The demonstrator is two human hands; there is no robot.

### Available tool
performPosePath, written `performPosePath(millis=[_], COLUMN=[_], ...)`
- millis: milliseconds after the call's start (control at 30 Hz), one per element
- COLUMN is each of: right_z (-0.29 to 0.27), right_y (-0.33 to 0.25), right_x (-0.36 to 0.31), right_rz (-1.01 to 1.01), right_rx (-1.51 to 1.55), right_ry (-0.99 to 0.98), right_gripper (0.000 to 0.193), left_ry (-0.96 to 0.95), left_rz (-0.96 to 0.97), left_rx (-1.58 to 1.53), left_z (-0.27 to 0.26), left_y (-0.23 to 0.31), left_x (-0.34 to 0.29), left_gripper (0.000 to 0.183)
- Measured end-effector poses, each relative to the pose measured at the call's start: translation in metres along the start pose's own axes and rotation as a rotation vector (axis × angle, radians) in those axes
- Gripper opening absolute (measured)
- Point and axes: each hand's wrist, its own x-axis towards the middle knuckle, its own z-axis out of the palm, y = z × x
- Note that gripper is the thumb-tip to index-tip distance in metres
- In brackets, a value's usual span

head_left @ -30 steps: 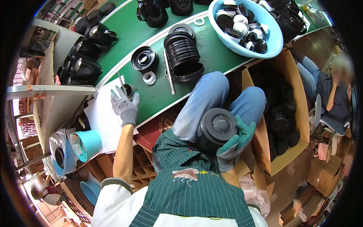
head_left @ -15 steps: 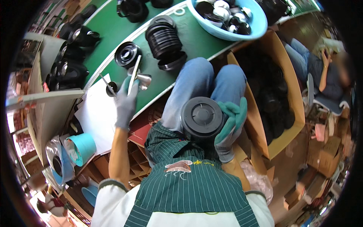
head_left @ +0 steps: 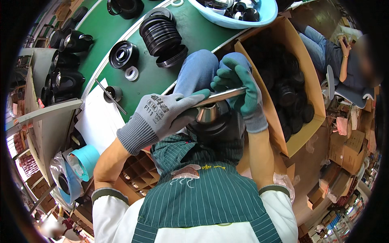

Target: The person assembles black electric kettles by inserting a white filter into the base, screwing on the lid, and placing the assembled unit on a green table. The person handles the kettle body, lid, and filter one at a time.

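Observation:
In my left hand (head_left: 172, 113), gloved in grey, is a metal bar tool (head_left: 223, 96) with a flared steel cone (head_left: 206, 114) beneath it. My fingers wrap round one end of the bar. Below the cone, on my lap, sits a round black plastic part (head_left: 219, 131); whether the cone touches it I cannot tell. The green-palmed glove of my right hand (head_left: 245, 91) is raised at the bar's other end, fingers apart and slightly bent, with the bar tip against or just in front of the palm.
Ahead on the green table stand stacked black rings (head_left: 160, 34), a black round part (head_left: 122, 54), a white ring (head_left: 131, 73) and a blue basin (head_left: 239, 22) of parts. A cardboard box (head_left: 306, 135) of black parts is at right. Beyond it, a person (head_left: 344, 60) sits.
My left hand has brought the metal tool from the table to above the black part on my lap. My right hand has left that part's side and risen to the bar's end.

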Motion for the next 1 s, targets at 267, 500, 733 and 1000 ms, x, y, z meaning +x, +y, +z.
performPosePath(millis=[267, 500, 733, 1000], right_z=[-0.022, -0.028, -0.019, -0.036], right_y=[0.047, 0.035, 0.035, 0.028], right_x=[0.083, 0.058, 0.046, -0.002], right_rz=[0.22, 0.216, 0.178, 0.126], right_rx=[0.333, 0.227, 0.133, 0.268], right_ry=[-0.42, -0.435, -0.113, -0.144], right_gripper=[0.063, 0.068, 0.051, 0.048], left_ry=[-0.01, 0.001, 0.08, 0.351], left_rz=[-0.549, -0.442, -0.463, -0.315], left_rx=[0.436, 0.347, 0.073, -0.178], left_z=[0.052, 0.061, 0.054, 0.065], left_y=[0.133, 0.127, 0.106, 0.054], left_x=[0.029, 0.019, 0.002, -0.02], left_gripper=[0.075, 0.067, 0.067, 0.056])
